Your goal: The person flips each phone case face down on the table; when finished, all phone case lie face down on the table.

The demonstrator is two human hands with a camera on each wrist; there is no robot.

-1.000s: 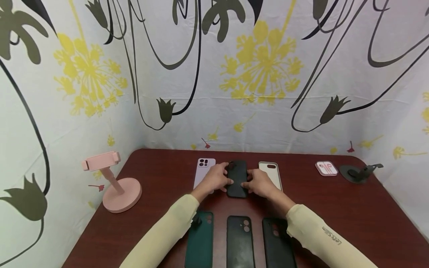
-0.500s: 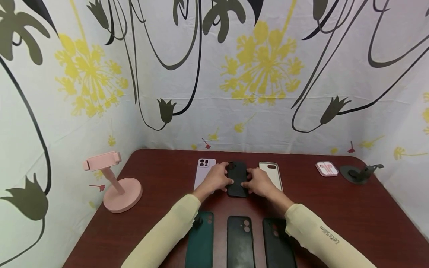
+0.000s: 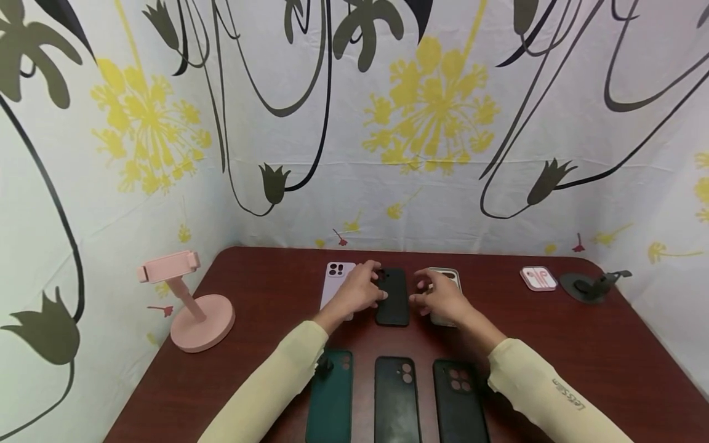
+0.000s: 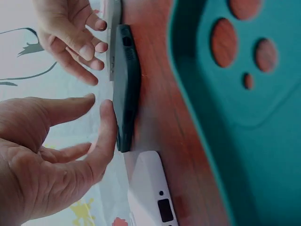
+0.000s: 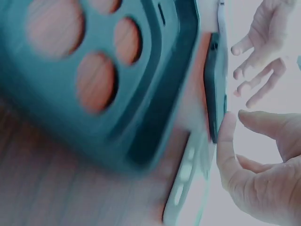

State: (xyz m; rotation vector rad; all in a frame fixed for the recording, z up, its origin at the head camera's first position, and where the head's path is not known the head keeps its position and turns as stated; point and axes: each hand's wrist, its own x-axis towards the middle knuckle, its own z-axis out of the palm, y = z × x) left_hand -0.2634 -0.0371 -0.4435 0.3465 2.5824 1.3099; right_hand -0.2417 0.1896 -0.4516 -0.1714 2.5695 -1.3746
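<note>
A black phone [image 3: 392,301] lies flat at the table's far middle, between a lilac phone [image 3: 334,278] and a white phone [image 3: 446,275]. My left hand [image 3: 362,288] is at the black phone's left edge with its fingers loosely spread. In the left wrist view the thumb [image 4: 107,133] sits right against the black phone [image 4: 127,89]. My right hand [image 3: 440,296] hovers open just right of the black phone, over the white phone, and holds nothing. The right wrist view shows its thumb [image 5: 227,141] close beside the black phone [image 5: 216,89].
Three phone cases lie along the near edge: green [image 3: 331,394], black [image 3: 396,397] and dark [image 3: 460,397]. A pink phone stand [image 3: 191,304] is at the left. An earphone box [image 3: 538,278] and a black stand [image 3: 589,286] are at the far right.
Both hands held the black phone's sides earlier. My right hand has let go and moved right over the white phone. My left hand's fingers have loosened and lifted slightly.
</note>
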